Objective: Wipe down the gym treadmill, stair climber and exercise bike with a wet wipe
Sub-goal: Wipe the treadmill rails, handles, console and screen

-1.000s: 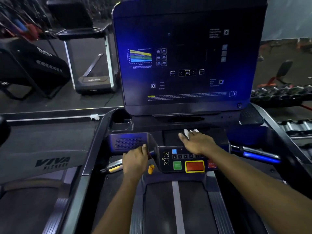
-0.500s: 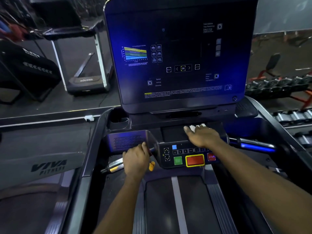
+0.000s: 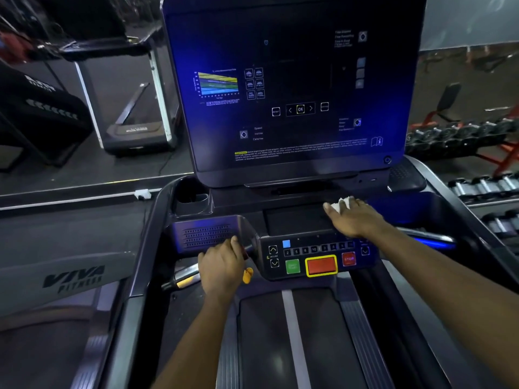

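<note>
I stand on a treadmill with a big dark console screen (image 3: 295, 88) and a button panel (image 3: 317, 256) below it. My right hand (image 3: 355, 219) lies flat on a white wet wipe (image 3: 343, 204), pressing it onto the dark shelf (image 3: 295, 220) between screen and panel, toward the shelf's right end. The wipe shows past my fingertips. My left hand (image 3: 222, 268) grips the left handlebar (image 3: 182, 279) next to the speaker grille (image 3: 207, 234). An orange safety clip (image 3: 247, 275) hangs just right of that hand.
A cup holder (image 3: 192, 199) sits at the console's left. The running belt (image 3: 292, 341) lies below my arms. Another treadmill (image 3: 132, 88) stands at the back left, a machine marked VIVA (image 3: 73, 279) is close on the left, and dumbbell racks (image 3: 477, 186) line the right.
My right hand has slid the wipe to the right along the shelf under the screen. My left hand has stayed on the handlebar.
</note>
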A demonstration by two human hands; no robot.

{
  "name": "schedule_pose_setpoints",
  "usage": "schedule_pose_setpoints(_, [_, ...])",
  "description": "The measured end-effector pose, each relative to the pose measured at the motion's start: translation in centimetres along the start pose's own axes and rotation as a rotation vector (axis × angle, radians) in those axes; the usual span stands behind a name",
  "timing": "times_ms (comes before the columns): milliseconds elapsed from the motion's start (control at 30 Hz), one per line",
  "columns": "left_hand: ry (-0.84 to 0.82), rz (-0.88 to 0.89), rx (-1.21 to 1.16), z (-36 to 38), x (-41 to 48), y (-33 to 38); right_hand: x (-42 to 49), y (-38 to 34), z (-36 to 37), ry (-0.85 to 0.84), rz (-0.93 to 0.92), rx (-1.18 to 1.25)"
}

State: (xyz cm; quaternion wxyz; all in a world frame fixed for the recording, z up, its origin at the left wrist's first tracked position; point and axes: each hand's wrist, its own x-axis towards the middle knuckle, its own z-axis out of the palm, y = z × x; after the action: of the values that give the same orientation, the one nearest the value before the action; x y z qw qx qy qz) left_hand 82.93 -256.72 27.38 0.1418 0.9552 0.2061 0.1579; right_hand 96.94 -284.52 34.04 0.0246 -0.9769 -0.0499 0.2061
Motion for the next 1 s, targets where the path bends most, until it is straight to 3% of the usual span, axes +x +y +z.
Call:
schedule_pose_setpoints(167, [0.008,0.002,0.006,-0.1,-0.1,0.5,-1.3,-0.3,1.6,0.058,0.104,-0.085])
schedule_pose_setpoints(333, [-0.008,0.002,-0.001,-0.2,0.0,0.4,0.6,-0.3,-0.4,-0.026,0.124,0.048])
schedule_pose_setpoints(500, [-0.014,0.012,-0.004,-0.3,-0.1,0.4,-0.3,-0.6,1.6,0.048,0.171,0.002])
schedule_pose_setpoints(733, [-0.04,0.014,-0.014,-0.6,-0.1,0.5,1.4,0.6,-0.2,0.104,0.344,0.357])
schedule_pose_setpoints(867, [-0.039,0.0,-0.019,-0.9,0.0,0.6,1.8,1.9,0.0,0.124,0.359,0.318])
schedule_pose_setpoints(1000, [-0.044,-0.003,-0.045,-1.0,0.0,0.7,0.6,0.6,1.9,0.318,0.386,0.436])
